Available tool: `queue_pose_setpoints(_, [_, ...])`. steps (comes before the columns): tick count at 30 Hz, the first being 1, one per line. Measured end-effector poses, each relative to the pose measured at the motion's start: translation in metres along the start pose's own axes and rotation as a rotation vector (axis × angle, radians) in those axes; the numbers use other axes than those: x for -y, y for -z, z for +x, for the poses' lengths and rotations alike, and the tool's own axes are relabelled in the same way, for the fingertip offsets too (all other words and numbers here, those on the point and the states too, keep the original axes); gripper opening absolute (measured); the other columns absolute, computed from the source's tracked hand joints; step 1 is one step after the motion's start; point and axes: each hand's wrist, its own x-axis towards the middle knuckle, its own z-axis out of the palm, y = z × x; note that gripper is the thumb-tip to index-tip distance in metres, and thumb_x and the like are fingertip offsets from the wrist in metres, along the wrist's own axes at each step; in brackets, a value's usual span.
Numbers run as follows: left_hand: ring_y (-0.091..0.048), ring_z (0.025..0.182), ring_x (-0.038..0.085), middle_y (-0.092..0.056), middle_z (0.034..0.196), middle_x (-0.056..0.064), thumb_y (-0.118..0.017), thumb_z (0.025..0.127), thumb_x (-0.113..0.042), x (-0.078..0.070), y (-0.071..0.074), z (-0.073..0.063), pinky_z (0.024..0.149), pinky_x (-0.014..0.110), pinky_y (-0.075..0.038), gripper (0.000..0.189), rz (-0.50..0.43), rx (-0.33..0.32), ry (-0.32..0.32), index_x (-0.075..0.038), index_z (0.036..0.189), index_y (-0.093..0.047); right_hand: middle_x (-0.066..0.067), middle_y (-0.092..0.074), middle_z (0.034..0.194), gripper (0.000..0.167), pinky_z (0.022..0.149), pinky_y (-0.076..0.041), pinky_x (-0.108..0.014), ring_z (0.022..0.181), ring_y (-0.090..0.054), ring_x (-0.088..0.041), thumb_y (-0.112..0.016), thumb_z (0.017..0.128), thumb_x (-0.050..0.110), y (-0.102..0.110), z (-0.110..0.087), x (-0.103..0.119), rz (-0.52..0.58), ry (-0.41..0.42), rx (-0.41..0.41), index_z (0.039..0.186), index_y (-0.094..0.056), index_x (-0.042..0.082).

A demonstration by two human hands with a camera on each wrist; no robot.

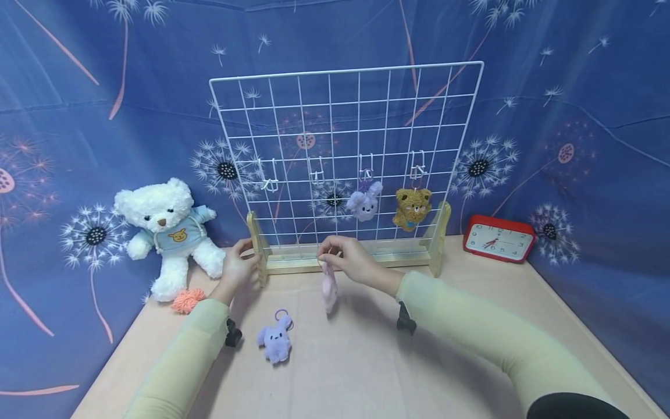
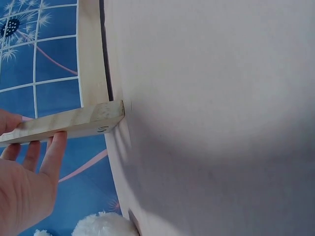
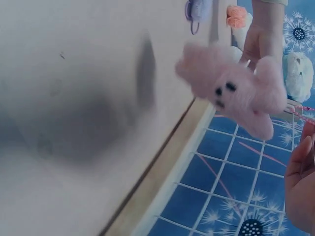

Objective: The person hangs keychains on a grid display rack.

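Note:
Between thumb and fingertips my right hand point(image 1: 349, 259) pinches the loop of a pink plush keychain point(image 3: 231, 91), which dangles above the table in front of the rack. In the right wrist view its dark eyes and pink loop show. My left hand point(image 1: 241, 266) holds the left wooden support point(image 2: 74, 120) of the white wire grid rack point(image 1: 345, 73), thumb on one side and fingers on the other. A purple plush keychain point(image 1: 274, 342) lies on the table between the forearms. On the rack's hooks hang another purple plush point(image 1: 364, 203) and a brown bear plush point(image 1: 412, 208).
Two hooks on the rack's left, including one white hook point(image 1: 269, 183), carry nothing. A white teddy bear point(image 1: 170, 230) sits at the left beside an orange yarn pompom point(image 1: 188, 301). The red clock point(image 1: 499, 238) stands at the right. Blue dandelion cloth point(image 1: 576, 105) hangs behind.

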Motion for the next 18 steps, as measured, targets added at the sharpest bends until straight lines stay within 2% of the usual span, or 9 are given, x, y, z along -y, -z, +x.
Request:
queue_pose_setpoints(10, [-0.055,0.125,0.050,-0.051,0.143,0.030,-0.059,0.095,0.006,0.001,0.002,0.000,0.106,0.050,-0.049,0.049,0.021,0.002,-0.003,0.006,0.143,-0.048,-0.001,-0.069,0.089,0.004,0.060,-0.049,-0.025,0.071,-0.056,-0.014,-0.071,0.095,0.004,0.011,0.018,0.022,-0.078,0.054,-0.115,0.098,-0.073,0.006])
queue_pose_setpoints(18, [-0.057,0.122,0.050,-0.052,0.141,0.031,-0.060,0.094,0.007,0.000,0.001,0.000,0.105,0.051,-0.050,0.049,0.014,-0.007,-0.016,0.007,0.142,-0.050,-0.003,-0.072,0.091,0.004,0.062,-0.053,-0.026,0.072,-0.061,-0.014,-0.072,0.095,0.005,0.021,0.031,0.040,-0.135,0.095,-0.203,0.098,-0.073,0.003])
